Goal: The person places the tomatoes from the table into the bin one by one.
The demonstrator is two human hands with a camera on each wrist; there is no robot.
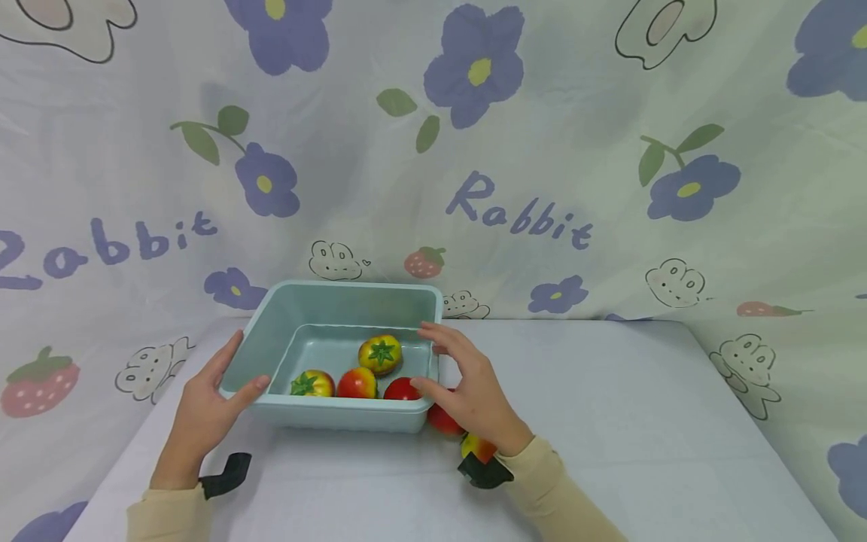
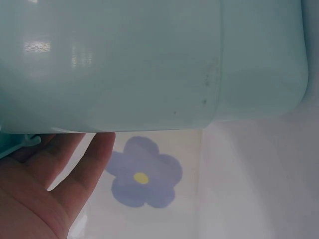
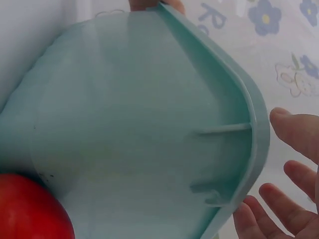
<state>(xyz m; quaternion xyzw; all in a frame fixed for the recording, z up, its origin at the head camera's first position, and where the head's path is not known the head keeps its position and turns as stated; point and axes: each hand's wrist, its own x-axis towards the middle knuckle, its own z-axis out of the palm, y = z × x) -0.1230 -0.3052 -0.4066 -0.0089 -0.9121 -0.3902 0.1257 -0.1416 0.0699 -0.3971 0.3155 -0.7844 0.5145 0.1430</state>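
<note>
A pale blue-green plastic bin (image 1: pixel 332 415) stands on the white table, with several toy tomatoes inside it. Two of these, a yellow-orange tomato (image 1: pixel 380 354) and another (image 1: pixel 314 383), show green leafy tops. My left hand (image 1: pixel 206 406) touches the bin's left front corner, thumb and fingers spread along the rim. In the left wrist view the fingers (image 2: pixel 92 164) look fairly straight, their tips partly hidden by the bin. My right hand (image 1: pixel 477 384) is at the right rim, its fingers and thumb spread wide, and the right wrist view shows the thumb apart from the rim.
Outside the bin, a red tomato (image 1: pixel 445 420) and a yellow-and-orange one (image 1: pixel 478 447) lie by its right front corner, partly under my right hand and wrist. White tablecloth (image 1: pixel 609 406) stretches to the right. A flower-printed curtain (image 1: pixel 379 188) hangs behind the table.
</note>
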